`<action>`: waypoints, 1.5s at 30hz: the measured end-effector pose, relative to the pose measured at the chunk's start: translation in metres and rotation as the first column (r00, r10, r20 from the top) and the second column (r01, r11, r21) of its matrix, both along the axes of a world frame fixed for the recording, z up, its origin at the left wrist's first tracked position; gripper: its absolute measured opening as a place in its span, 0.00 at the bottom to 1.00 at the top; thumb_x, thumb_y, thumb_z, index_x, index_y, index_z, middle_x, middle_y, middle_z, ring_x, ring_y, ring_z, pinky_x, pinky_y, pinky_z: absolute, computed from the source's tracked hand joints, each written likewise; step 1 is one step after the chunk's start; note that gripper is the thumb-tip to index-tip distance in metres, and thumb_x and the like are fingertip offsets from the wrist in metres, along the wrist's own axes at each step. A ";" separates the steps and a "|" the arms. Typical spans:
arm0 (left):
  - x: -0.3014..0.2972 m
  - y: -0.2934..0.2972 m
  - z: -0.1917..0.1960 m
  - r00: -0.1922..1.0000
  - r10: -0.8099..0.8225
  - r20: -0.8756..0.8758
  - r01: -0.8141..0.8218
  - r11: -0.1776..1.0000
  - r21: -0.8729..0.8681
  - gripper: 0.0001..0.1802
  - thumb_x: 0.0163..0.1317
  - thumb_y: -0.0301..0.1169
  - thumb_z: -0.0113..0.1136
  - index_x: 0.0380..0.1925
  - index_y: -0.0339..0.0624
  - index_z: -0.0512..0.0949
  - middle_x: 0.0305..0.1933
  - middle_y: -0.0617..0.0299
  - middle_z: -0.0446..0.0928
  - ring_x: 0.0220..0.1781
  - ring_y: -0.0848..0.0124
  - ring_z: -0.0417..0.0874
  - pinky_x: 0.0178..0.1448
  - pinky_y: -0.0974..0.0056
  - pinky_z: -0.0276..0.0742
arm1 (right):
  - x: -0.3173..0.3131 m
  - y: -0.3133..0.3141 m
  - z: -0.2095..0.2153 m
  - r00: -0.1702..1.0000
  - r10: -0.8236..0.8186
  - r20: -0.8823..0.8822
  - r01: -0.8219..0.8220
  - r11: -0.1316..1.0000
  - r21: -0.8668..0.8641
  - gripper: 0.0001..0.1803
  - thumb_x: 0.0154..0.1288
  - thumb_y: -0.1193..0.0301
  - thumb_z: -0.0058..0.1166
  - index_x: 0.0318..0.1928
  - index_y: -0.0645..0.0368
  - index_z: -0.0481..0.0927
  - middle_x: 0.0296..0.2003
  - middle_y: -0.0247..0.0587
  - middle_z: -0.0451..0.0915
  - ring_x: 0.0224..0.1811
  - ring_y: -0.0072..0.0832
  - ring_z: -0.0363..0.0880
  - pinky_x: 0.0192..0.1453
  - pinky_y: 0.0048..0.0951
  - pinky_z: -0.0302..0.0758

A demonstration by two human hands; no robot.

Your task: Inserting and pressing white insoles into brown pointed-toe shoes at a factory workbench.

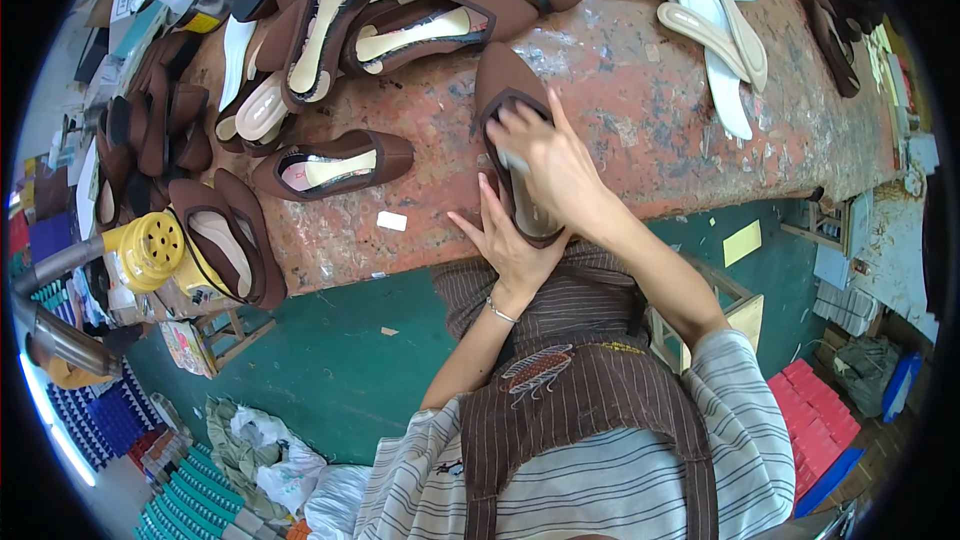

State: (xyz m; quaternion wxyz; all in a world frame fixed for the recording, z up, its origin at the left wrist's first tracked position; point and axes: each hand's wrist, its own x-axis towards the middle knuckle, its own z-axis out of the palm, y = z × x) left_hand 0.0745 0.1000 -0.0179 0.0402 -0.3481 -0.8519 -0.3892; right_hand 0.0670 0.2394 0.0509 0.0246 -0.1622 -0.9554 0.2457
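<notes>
Evidently partway along: a brown shoe (508,70) in hand

It lies just above the view's middle, toe toward twelve o'clock, on the scuffed, reddish desk (620,140). The left hand (518,252) straddles its heel, fingers spread; the right hand (560,165) reaches inside, fingers too blurred to tell whether they press or pinch. A pale, smooth insole (530,205) seems already in place. At nine o'clock a shoe pair (262,250) looks lined too, but the single shoe (385,155) at ten bares a cream board (345,170). Slim, loose insoles (700,32) between one and two suggest work remains. Uppers look matte, toes pointed.
</notes>
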 end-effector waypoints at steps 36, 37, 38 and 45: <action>-0.006 0.000 0.018 1.000 -0.002 0.003 0.002 0.999 -0.052 0.47 0.46 0.45 0.76 0.64 0.36 0.65 0.62 0.47 0.70 0.63 0.51 0.72 0.74 0.42 0.51 | -0.029 0.026 0.010 0.974 0.175 0.144 -0.187 0.979 0.076 0.13 0.65 0.70 0.46 0.39 0.63 0.82 0.34 0.43 0.82 0.44 0.36 0.82 0.77 0.62 0.41; -0.015 -0.012 0.021 0.976 -0.011 0.219 -0.008 0.996 0.086 0.40 0.42 0.38 0.78 0.56 0.40 0.70 0.53 0.53 0.72 0.55 0.56 0.73 0.65 0.51 0.63 | -0.014 0.045 0.031 0.857 0.442 0.264 -0.371 0.886 -0.279 0.14 0.67 0.69 0.47 0.45 0.63 0.82 0.39 0.44 0.84 0.48 0.36 0.82 0.76 0.63 0.43; -0.031 -0.019 0.047 0.898 -0.095 0.430 0.005 0.979 0.205 0.34 0.41 0.33 0.77 0.49 0.40 0.70 0.48 0.58 0.70 0.51 0.63 0.72 0.61 0.58 0.66 | 0.016 0.076 0.028 0.932 0.350 -0.095 -0.336 0.734 -0.591 0.17 0.67 0.71 0.52 0.55 0.55 0.81 0.50 0.43 0.83 0.56 0.33 0.80 0.74 0.55 0.56; -0.173 -0.176 0.152 0.888 0.047 0.458 -0.360 0.692 0.626 0.35 0.47 0.34 0.71 0.54 0.40 0.65 0.53 0.57 0.69 0.56 0.62 0.74 0.64 0.57 0.70 | 0.121 0.279 0.000 0.830 -0.428 -0.358 0.552 0.728 0.408 0.31 0.52 0.72 0.63 0.58 0.63 0.74 0.50 0.57 0.77 0.56 0.52 0.74 0.62 0.45 0.70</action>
